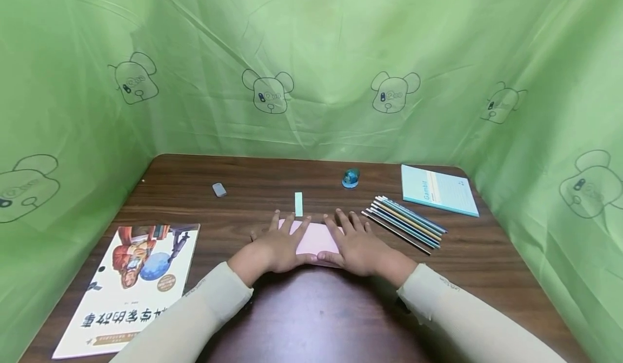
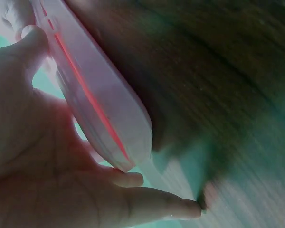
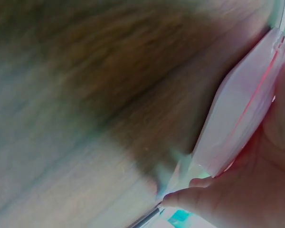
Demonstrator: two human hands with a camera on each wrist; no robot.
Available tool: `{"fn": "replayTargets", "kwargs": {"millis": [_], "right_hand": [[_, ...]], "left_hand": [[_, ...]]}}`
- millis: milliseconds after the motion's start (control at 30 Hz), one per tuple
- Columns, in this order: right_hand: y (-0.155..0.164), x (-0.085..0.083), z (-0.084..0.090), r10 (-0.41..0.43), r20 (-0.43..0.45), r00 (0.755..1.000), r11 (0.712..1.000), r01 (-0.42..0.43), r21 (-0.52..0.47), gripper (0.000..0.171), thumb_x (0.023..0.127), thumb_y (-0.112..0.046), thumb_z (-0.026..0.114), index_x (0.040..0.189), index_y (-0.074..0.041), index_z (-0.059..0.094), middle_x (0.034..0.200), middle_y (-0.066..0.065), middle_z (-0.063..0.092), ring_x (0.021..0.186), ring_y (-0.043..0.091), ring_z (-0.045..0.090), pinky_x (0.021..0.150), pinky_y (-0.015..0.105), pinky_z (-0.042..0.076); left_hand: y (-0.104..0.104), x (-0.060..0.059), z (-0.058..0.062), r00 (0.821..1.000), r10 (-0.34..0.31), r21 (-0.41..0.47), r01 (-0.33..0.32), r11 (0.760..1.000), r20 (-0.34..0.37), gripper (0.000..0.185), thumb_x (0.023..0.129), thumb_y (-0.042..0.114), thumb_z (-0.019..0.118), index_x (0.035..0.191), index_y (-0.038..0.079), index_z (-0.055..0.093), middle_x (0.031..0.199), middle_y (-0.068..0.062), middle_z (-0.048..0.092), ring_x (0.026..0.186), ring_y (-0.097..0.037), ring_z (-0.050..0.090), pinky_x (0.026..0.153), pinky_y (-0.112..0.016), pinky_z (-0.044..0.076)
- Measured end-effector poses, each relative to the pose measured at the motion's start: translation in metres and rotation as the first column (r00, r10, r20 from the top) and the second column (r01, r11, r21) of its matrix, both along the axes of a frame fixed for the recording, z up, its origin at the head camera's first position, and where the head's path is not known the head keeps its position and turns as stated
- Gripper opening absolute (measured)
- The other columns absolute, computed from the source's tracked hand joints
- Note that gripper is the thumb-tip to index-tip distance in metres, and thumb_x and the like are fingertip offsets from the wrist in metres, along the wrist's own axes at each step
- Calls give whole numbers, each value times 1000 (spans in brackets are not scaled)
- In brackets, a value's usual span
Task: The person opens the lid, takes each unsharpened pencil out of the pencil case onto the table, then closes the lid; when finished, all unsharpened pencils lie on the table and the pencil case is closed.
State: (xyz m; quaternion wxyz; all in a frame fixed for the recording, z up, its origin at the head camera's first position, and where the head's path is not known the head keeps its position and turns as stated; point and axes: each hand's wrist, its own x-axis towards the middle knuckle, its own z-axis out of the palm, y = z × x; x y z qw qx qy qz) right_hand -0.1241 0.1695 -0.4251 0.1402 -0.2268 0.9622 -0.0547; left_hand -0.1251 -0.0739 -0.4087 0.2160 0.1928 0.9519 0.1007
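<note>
A pale pink pencil case [image 1: 317, 242] lies flat on the table in front of the person, with a red zipper-like line along its near side in both wrist views. The left hand [image 1: 277, 248] lies over its left end, fingers spread and pointing away. Mirroring it, the right hand [image 1: 359, 248] rests over the right end with its fingers spread. Both thumbs reach inward along the near edge and almost meet in the head view. In the left wrist view the pencil case [image 2: 104, 90] stands beside the palm; the right wrist view shows its other end [image 3: 237, 104].
Several pencils [image 1: 406, 222] lie right of the right hand. Behind the hands are a pale green strip [image 1: 298, 204], a blue sharpener [image 1: 350, 178] and a small grey-white eraser [image 1: 219, 190]. A light blue notebook [image 1: 438, 190] lies far right, an illustrated book [image 1: 131, 287] at left. Green curtains surround the table.
</note>
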Motion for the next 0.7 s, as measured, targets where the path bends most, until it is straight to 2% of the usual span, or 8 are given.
{"fn": "replayTargets", "kwargs": {"millis": [167,300,433,567,700], "right_hand": [[1,0,0,23,-18,1000,999,-23,33,100,107,-83,36,181,-20,13,186,25,16,168,59,20,133,78,22],[1,-3,-1,26,-21,999,1000,-26,11,99,108,-83,37,181,-20,15,185,26,19,167,60,23,133,78,25],[2,-3,-1,31,5,1000,999,-31,-30,96,109,-79,40,181,-20,17,185,26,19,167,60,22,133,78,21],[7,-1,0,45,19,999,996,-43,-75,92,111,-73,45,180,-17,20,184,28,21,168,58,22,134,79,19],[15,1,4,65,-4,998,989,-65,-132,88,112,-68,49,178,-14,27,183,28,24,169,56,24,134,77,21]], "left_hand": [[2,2,-3,1000,4,-20,-4,1000,-7,98,105,77,54,181,32,11,187,-19,16,172,-55,3,113,-98,27],[1,2,0,1000,14,-28,-14,999,-10,98,104,79,53,181,34,13,187,-17,18,173,-53,6,114,-96,29],[1,4,0,999,32,-29,-32,999,-16,98,103,82,53,180,34,18,187,-15,22,172,-53,12,112,-96,32],[1,8,-1,999,31,-5,-31,1000,-19,98,103,83,52,180,32,20,186,-17,22,171,-57,14,113,-96,31],[-6,8,2,999,14,53,-11,999,-50,93,106,78,52,180,33,19,187,-19,16,170,-60,11,118,-95,24]]}}
